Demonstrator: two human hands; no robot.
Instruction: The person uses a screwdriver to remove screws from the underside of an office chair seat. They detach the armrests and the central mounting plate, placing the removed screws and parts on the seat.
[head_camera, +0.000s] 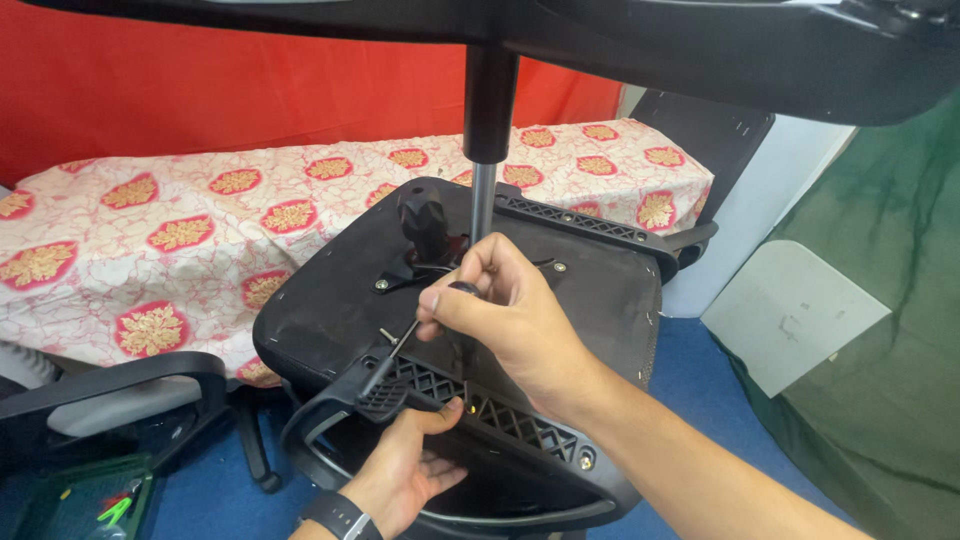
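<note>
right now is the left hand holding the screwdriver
No, the right hand grips the screwdriver, while the left hand steadies the armrest under the upturned chair seat.

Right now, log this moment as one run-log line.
right hand: holds screwdriver, tip at chair seat underside | left hand: steadies armrest | gas post: upright | backdrop: patterned cloth

Seat underside (330, 300): matt black fabric, slightly rough. Armrest bracket (500, 415): matt black moulded plastic, lattice-ribbed. Gas-lift rod (482, 200): polished metal; upper sleeve (490, 100) satin black. Screwdriver shaft (395, 352): dark metal. Bed cover (200, 230): printed cloth.
</note>
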